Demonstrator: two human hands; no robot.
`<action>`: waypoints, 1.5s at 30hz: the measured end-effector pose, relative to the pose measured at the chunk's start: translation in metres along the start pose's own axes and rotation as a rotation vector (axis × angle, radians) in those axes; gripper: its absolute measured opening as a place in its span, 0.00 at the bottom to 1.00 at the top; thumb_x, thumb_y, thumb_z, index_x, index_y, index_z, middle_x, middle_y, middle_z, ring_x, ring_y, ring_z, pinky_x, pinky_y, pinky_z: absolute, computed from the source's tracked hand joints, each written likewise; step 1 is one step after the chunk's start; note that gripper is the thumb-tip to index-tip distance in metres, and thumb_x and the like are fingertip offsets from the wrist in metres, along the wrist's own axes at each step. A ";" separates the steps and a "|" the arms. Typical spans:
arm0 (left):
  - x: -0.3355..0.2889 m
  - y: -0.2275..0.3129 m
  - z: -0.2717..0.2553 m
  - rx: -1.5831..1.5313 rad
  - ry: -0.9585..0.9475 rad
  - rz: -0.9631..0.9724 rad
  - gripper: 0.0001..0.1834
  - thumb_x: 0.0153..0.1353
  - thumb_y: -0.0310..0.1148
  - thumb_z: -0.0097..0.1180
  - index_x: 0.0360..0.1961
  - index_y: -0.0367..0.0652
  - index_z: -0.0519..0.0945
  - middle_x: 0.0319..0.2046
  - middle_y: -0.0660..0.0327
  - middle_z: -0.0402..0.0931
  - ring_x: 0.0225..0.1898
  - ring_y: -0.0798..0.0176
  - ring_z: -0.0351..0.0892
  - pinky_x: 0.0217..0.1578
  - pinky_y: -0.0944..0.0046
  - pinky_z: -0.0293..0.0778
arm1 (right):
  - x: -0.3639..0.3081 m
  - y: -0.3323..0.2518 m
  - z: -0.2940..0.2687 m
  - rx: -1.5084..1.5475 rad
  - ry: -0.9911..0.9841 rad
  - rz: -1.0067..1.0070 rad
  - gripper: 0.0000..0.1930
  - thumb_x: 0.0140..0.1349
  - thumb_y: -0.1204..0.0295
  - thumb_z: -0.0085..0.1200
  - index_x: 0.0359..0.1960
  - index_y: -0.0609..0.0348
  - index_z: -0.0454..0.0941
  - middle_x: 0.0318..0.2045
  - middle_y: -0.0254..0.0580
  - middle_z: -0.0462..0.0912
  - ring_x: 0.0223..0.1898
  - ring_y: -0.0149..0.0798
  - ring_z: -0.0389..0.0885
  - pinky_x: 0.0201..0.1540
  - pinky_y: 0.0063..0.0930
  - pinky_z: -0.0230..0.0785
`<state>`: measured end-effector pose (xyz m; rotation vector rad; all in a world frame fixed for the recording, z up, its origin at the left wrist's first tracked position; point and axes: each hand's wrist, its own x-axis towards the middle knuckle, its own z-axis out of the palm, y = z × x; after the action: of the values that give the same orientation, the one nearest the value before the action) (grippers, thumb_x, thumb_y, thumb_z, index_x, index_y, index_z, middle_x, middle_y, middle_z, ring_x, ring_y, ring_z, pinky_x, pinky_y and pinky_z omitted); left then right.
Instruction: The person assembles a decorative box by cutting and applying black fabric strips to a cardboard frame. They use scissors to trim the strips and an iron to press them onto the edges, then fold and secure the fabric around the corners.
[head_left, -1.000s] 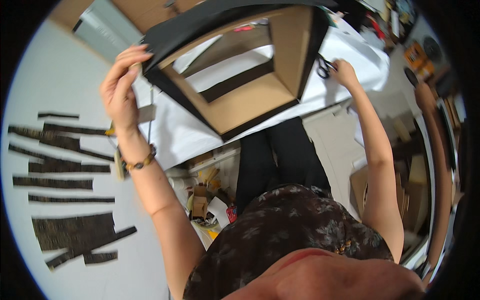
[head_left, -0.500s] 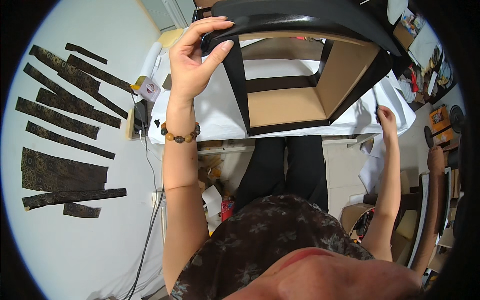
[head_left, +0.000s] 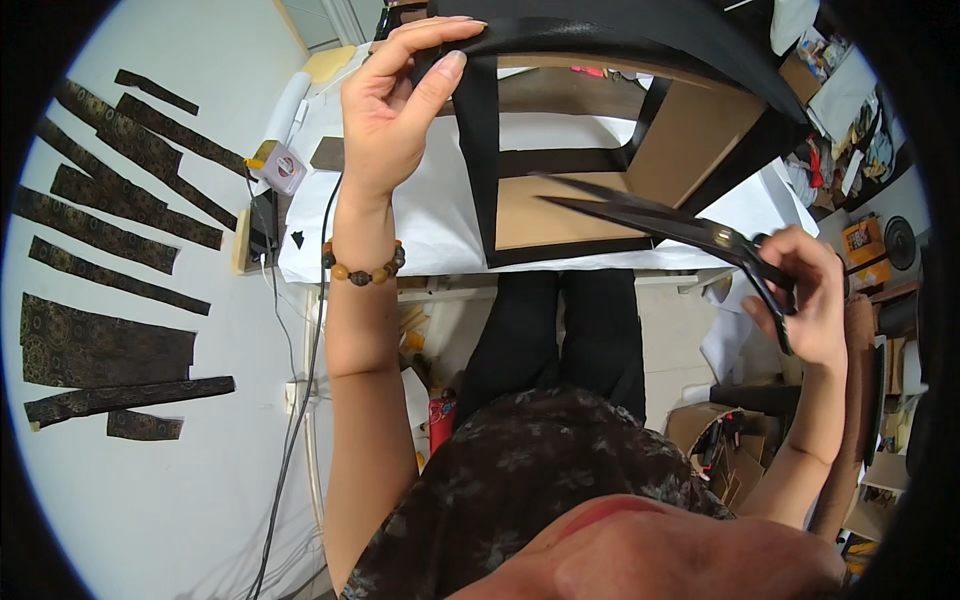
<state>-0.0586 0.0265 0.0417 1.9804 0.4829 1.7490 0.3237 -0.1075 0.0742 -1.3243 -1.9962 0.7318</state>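
Observation:
A box-like frame (head_left: 477,170) stands on the white-covered table. It is wrapped in black material outside and has tan board panels (head_left: 575,212) inside. At its upper left corner, my left hand (head_left: 390,110) grips the loose black covering (head_left: 570,38), fingers over the top and thumb in front. The fingertips' far side is hidden. My right hand (head_left: 815,300) holds large black scissors (head_left: 680,222) by the handles. Their blades are parted and point left across the front of the frame's opening, apart from the covering.
Several dark patterned strips (head_left: 110,340) hang on the white wall at left. A small white can with a yellow cap (head_left: 280,168) stands at the table's left, near black cables (head_left: 300,430). Below right sits an open cardboard box (head_left: 700,425). Cluttered shelves line the right side.
My right hand has come up from the table's right edge with the scissors, whose parted blades now show in front of the frame. My left hand keeps its hold on the covering.

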 end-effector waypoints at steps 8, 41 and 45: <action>0.003 -0.003 0.009 -0.084 0.121 -0.026 0.13 0.62 0.20 0.55 0.47 0.33 0.81 0.47 0.54 0.81 0.48 0.68 0.77 0.51 0.71 0.70 | 0.032 -0.012 0.001 -0.143 0.014 -0.129 0.19 0.43 0.79 0.67 0.39 0.66 0.77 0.27 0.30 0.73 0.29 0.21 0.67 0.29 0.13 0.59; -0.003 -0.009 0.005 -0.071 -0.066 0.012 0.25 0.55 0.18 0.59 0.57 0.27 0.72 0.55 0.51 0.74 0.56 0.62 0.72 0.61 0.63 0.64 | 0.083 -0.047 -0.023 -0.314 -0.093 -0.170 0.17 0.46 0.77 0.71 0.38 0.73 0.81 0.26 0.31 0.70 0.27 0.23 0.72 0.30 0.17 0.63; -0.002 -0.011 0.004 -0.085 -0.078 0.009 0.25 0.56 0.19 0.60 0.56 0.28 0.73 0.55 0.52 0.74 0.56 0.63 0.72 0.60 0.64 0.64 | 0.095 -0.043 -0.034 -0.282 -0.152 -0.198 0.17 0.47 0.77 0.71 0.39 0.70 0.83 0.25 0.32 0.72 0.27 0.24 0.73 0.31 0.17 0.64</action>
<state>-0.0549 0.0343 0.0335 1.9856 0.3676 1.6625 0.2954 -0.0301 0.1464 -1.2300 -2.3820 0.4826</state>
